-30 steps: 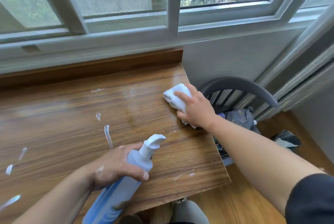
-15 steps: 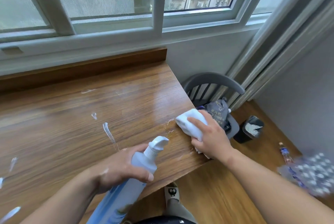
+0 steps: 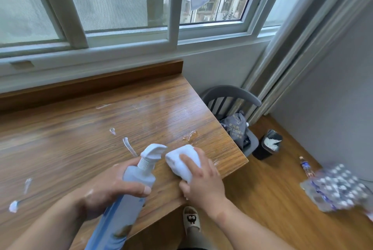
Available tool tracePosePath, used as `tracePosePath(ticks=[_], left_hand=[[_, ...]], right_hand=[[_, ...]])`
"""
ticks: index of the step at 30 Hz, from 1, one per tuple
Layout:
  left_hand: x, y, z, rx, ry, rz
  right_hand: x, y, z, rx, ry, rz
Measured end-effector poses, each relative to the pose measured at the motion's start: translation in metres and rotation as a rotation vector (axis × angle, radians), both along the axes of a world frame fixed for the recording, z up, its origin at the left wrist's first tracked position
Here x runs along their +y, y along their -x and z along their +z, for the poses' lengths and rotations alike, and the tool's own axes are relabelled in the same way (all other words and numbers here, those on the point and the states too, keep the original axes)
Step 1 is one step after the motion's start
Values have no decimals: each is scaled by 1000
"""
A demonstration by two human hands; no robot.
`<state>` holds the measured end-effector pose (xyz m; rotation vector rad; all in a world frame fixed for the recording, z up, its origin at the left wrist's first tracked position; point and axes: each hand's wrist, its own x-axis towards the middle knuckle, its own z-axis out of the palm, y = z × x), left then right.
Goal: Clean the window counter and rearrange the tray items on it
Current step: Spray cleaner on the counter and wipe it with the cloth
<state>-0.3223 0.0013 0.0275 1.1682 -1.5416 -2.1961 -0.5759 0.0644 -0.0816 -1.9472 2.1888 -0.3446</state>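
Note:
The wooden window counter (image 3: 80, 148) fills the left and middle of the head view, with white foam streaks (image 3: 128, 145) scattered on it. My left hand (image 3: 113, 187) grips a blue spray bottle (image 3: 129, 195) with a white trigger head, tilted up to the right above the counter's front edge. My right hand (image 3: 201, 181) presses a folded white cloth (image 3: 182, 162) onto the counter near its front right corner, right next to the bottle's nozzle. No tray is in view.
A grey chair (image 3: 232, 96) with a grey dryer bag (image 3: 236, 128) stands right of the counter. On the wooden floor sit a small black bin (image 3: 266, 146), a plastic bottle (image 3: 306, 167) and a pack of bottles (image 3: 339, 189). A slipper (image 3: 190, 219) shows below the counter edge.
My right hand has slid the cloth from the counter's right edge toward me and left, ending beside the spray nozzle. The left hand still holds the bottle; the view has swung right.

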Motion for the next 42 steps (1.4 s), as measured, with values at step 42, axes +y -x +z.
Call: tracePosePath(ticks=[42], left_hand=[[55,59,-14,-78,137,365]], right_hand=[[-1,-3,-2,0,30,294]])
